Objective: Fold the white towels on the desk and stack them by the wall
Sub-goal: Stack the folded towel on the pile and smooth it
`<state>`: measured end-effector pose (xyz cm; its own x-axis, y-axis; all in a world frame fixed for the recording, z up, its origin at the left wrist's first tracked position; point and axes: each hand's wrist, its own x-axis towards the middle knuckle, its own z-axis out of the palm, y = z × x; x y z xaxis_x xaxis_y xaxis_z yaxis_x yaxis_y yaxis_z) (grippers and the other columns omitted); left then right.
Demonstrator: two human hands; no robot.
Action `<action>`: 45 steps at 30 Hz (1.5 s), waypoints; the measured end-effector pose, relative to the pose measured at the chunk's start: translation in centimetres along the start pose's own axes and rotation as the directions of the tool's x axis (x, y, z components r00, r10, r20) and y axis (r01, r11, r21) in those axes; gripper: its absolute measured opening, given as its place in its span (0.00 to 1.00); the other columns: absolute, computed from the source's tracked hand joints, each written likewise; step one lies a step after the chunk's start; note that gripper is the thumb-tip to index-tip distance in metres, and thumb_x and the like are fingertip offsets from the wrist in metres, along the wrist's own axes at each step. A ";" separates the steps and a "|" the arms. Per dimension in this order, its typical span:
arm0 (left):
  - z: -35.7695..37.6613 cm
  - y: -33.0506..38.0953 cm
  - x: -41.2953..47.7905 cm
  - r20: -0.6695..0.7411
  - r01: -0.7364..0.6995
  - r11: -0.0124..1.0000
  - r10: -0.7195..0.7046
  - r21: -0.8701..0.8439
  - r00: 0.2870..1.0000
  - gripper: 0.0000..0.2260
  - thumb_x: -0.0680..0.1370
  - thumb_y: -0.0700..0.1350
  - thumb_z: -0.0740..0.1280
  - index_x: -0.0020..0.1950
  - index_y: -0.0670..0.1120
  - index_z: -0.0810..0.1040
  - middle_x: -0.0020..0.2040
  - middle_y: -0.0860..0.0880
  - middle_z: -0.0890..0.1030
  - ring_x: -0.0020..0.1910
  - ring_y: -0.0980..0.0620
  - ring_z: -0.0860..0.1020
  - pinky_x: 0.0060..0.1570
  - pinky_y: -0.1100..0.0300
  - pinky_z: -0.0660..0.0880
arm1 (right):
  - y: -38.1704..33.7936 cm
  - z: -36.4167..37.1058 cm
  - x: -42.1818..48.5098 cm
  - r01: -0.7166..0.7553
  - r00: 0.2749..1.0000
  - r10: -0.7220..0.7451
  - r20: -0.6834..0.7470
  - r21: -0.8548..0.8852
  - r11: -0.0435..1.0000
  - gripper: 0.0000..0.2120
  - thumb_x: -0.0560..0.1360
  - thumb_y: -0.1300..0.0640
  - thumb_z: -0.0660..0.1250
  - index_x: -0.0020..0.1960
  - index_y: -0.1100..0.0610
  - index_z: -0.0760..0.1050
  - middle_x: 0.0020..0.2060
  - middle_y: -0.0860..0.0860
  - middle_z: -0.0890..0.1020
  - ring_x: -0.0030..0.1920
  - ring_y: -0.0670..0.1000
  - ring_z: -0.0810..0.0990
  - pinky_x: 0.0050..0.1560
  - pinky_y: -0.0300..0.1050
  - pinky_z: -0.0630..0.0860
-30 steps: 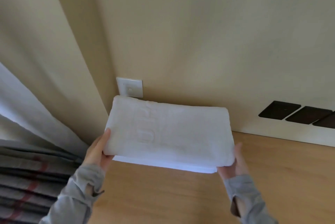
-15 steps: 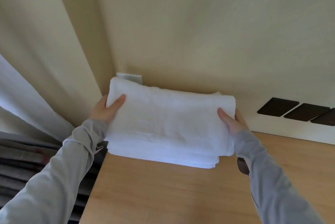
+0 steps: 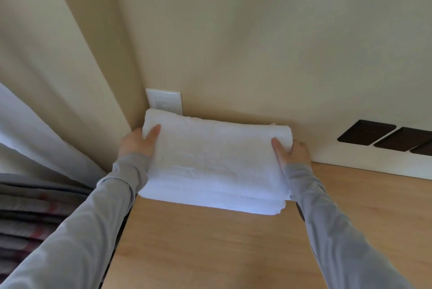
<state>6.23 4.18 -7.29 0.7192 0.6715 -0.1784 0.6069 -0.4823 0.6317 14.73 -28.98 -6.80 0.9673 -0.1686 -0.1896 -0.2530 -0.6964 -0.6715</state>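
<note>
Grip: left hand (image 3: pixel 138 141) and right hand (image 3: pixel 292 150) each clamp an end of the top folded towel (image 3: pixel 217 155).
Where: towel stack (image 3: pixel 210 202) at 12 o'clock on the counter (image 3: pixel 233 242), against the wall (image 3: pixel 257 54).
Risk: yanking hands out could skew it; the 9 o'clock end sits right at the counter edge, might slide off.

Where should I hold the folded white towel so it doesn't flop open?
Hold the folded towel at its two short ends, one hand from each side, thumbs on top, as the left hand and right hand do. It is wide, soft and layered, so a grip in the middle would probably let the ends droop.
</note>
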 end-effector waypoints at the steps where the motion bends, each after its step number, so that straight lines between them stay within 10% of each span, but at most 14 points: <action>1: 0.0 0.0 -0.2 -0.033 -0.034 0.999 0.033 -0.011 0.999 0.24 0.77 0.62 0.57 0.47 0.40 0.74 0.42 0.43 0.75 0.44 0.40 0.73 0.43 0.53 0.67 | 0.0 0.1 -0.2 0.027 0.999 -0.027 -0.027 -0.007 1.000 0.26 0.74 0.44 0.64 0.58 0.66 0.72 0.55 0.60 0.73 0.48 0.58 0.73 0.51 0.48 0.70; 8: -0.3 0.2 -1.5 -0.262 -0.301 0.953 0.302 0.045 0.917 0.19 0.79 0.55 0.60 0.44 0.37 0.71 0.42 0.42 0.72 0.41 0.42 0.70 0.40 0.53 0.64 | 0.3 -0.3 -0.7 0.205 0.953 -0.236 -0.193 -0.167 0.964 0.14 0.78 0.56 0.62 0.35 0.60 0.65 0.42 0.59 0.68 0.39 0.54 0.66 0.40 0.46 0.63; 15: -0.8 0.5 -1.2 -0.209 -0.197 0.976 0.212 0.092 0.955 0.21 0.79 0.60 0.53 0.45 0.41 0.64 0.39 0.39 0.74 0.41 0.37 0.73 0.39 0.51 0.65 | -1.2 -1.0 -0.3 0.315 0.856 -0.388 -0.341 -0.252 0.915 0.13 0.77 0.59 0.63 0.43 0.71 0.74 0.47 0.67 0.74 0.38 0.64 0.74 0.37 0.45 0.61; 28: 0.4 2.2 0.8 -0.123 -0.021 0.931 0.071 0.365 0.990 0.26 0.77 0.65 0.53 0.54 0.42 0.73 0.48 0.38 0.78 0.46 0.38 0.75 0.39 0.52 0.66 | 0.1 0.8 2.8 0.085 0.988 -0.121 -0.093 -0.318 0.944 0.18 0.80 0.50 0.54 0.56 0.65 0.70 0.48 0.66 0.79 0.50 0.64 0.77 0.44 0.47 0.63; 33: -0.5 1.5 -0.2 -0.101 -0.143 0.959 0.172 0.243 0.980 0.29 0.77 0.63 0.57 0.72 0.47 0.61 0.62 0.38 0.74 0.57 0.35 0.73 0.49 0.46 0.70 | 0.4 -0.2 3.3 0.039 0.991 -0.077 -0.106 -0.325 0.945 0.19 0.78 0.48 0.58 0.51 0.65 0.72 0.48 0.65 0.79 0.51 0.65 0.76 0.48 0.50 0.68; 41: -0.2 0.2 -1.5 0.106 0.091 0.995 -0.088 -0.029 0.991 0.26 0.78 0.62 0.55 0.67 0.44 0.68 0.59 0.38 0.75 0.56 0.37 0.73 0.50 0.52 0.69 | -0.4 0.1 1.5 -0.018 0.992 -0.003 -0.128 -0.166 0.986 0.20 0.78 0.47 0.59 0.54 0.65 0.70 0.51 0.64 0.77 0.51 0.64 0.76 0.48 0.50 0.69; 45: -0.4 3.0 -3.9 -0.164 -0.298 0.933 0.333 0.203 0.929 0.24 0.80 0.53 0.57 0.73 0.44 0.62 0.67 0.39 0.70 0.64 0.39 0.69 0.59 0.47 0.68 | -2.3 -0.5 -2.3 0.467 0.730 -0.519 -0.444 -0.231 0.854 0.20 0.76 0.50 0.57 0.51 0.67 0.75 0.48 0.64 0.79 0.49 0.63 0.76 0.50 0.52 0.69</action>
<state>5.08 0.32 -4.37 0.8144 0.5554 0.1681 0.4204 -0.7644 0.4888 13.12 -27.31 -4.44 0.8462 -0.0712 0.5280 0.2397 -0.8342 -0.4967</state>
